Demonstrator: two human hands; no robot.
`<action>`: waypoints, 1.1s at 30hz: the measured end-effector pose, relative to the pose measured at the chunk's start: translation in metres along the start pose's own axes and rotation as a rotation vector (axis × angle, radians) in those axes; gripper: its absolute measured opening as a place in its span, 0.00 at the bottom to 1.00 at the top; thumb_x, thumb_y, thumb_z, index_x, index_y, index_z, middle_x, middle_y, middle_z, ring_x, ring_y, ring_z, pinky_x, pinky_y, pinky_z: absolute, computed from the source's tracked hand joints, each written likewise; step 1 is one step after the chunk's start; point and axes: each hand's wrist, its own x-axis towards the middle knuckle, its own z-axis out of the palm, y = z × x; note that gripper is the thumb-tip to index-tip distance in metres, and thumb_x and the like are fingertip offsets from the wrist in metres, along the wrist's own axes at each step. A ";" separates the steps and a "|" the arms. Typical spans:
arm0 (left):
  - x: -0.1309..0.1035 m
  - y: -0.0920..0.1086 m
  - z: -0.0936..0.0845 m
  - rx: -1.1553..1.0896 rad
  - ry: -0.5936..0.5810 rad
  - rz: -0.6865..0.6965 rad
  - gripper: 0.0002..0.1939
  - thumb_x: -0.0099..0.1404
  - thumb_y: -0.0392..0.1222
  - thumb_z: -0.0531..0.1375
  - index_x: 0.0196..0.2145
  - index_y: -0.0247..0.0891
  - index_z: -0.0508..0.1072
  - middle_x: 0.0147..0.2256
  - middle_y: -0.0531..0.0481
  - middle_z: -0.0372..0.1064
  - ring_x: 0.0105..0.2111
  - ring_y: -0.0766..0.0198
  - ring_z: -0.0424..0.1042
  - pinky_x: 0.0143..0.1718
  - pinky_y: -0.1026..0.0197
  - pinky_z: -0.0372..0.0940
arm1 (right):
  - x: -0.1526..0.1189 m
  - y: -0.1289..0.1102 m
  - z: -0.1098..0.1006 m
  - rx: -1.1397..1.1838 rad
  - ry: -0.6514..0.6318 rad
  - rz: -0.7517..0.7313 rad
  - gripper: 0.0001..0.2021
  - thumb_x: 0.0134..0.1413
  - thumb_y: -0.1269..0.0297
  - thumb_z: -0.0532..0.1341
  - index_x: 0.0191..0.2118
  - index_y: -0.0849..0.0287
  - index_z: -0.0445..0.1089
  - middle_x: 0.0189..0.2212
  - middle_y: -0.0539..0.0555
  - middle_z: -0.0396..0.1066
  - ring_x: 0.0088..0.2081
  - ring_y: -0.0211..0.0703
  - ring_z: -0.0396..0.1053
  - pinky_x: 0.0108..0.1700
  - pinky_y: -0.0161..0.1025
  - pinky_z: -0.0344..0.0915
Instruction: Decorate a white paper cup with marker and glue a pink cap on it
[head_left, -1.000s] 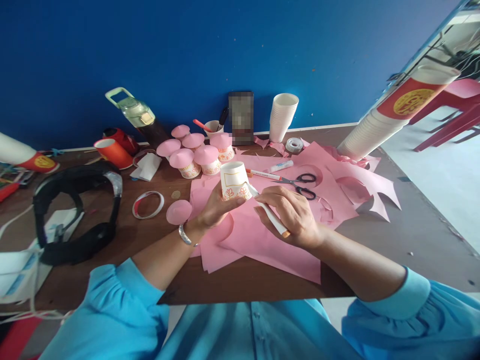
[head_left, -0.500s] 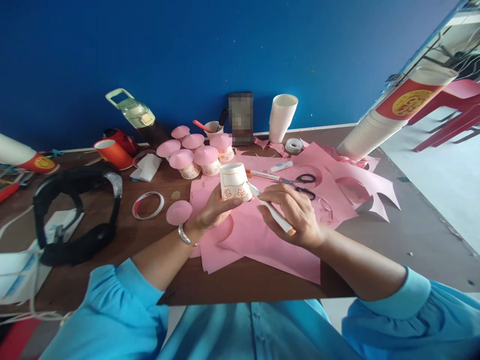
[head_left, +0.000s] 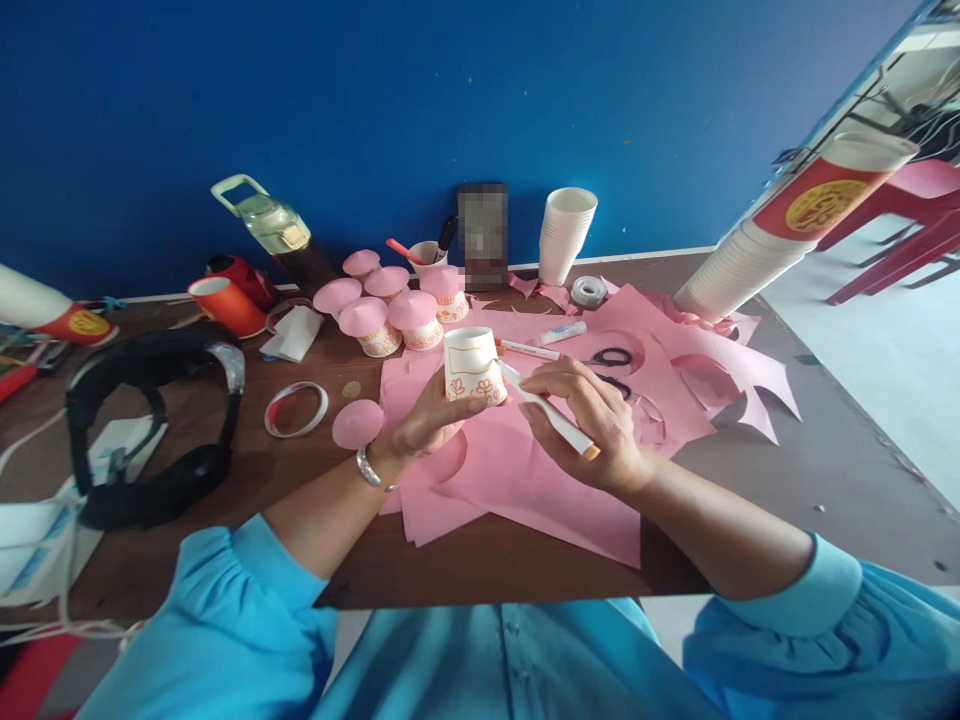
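My left hand [head_left: 433, 418] is closed around the lower part of a white paper cup [head_left: 472, 362], held upside down. Orange flowers run along the cup's lower band, with a yellow-brown outlined box above them. In my right hand [head_left: 589, 425] a white marker [head_left: 559, 425] with an orange end is gripped like a pen, its tip at the cup's right side. Whether the tip touches the cup I cannot tell. Pink paper sheets [head_left: 540, 490] lie beneath both hands. Behind my right hand are black-handled scissors [head_left: 613, 357], partly hidden, and another white marker [head_left: 529, 350].
Several decorated cups with pink cone tops [head_left: 416, 312] stand behind my left hand. A loose pink cone [head_left: 358, 425] lies left of it. Further back are a cup stack [head_left: 566, 235], tape roll [head_left: 589, 291] and bottle [head_left: 274, 230]. A black headband-like device [head_left: 154, 430] sits at left.
The cup has turned and shifted slightly to the right in my left hand. My right hand and the marker have moved a little to the right too.
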 end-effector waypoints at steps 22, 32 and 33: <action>0.004 0.026 0.017 0.105 0.051 -0.116 0.20 0.65 0.55 0.72 0.46 0.40 0.74 0.41 0.49 0.71 0.43 0.56 0.70 0.48 0.50 0.66 | -0.004 -0.001 0.000 -0.146 -0.045 -0.174 0.12 0.67 0.72 0.63 0.54 0.59 0.70 0.37 0.56 0.77 0.34 0.44 0.77 0.34 0.40 0.77; 0.002 0.029 0.017 0.150 0.043 -0.186 0.21 0.64 0.54 0.73 0.45 0.40 0.73 0.41 0.48 0.72 0.43 0.55 0.69 0.47 0.50 0.66 | -0.002 0.002 -0.003 -0.174 -0.020 -0.122 0.13 0.65 0.74 0.63 0.53 0.59 0.70 0.37 0.55 0.79 0.35 0.45 0.79 0.34 0.40 0.77; 0.002 0.029 0.017 0.147 0.041 -0.184 0.21 0.64 0.54 0.73 0.45 0.40 0.73 0.41 0.48 0.71 0.43 0.55 0.69 0.47 0.50 0.66 | -0.001 0.002 -0.003 -0.171 -0.018 -0.121 0.13 0.65 0.74 0.63 0.53 0.59 0.70 0.36 0.55 0.79 0.35 0.44 0.79 0.34 0.39 0.77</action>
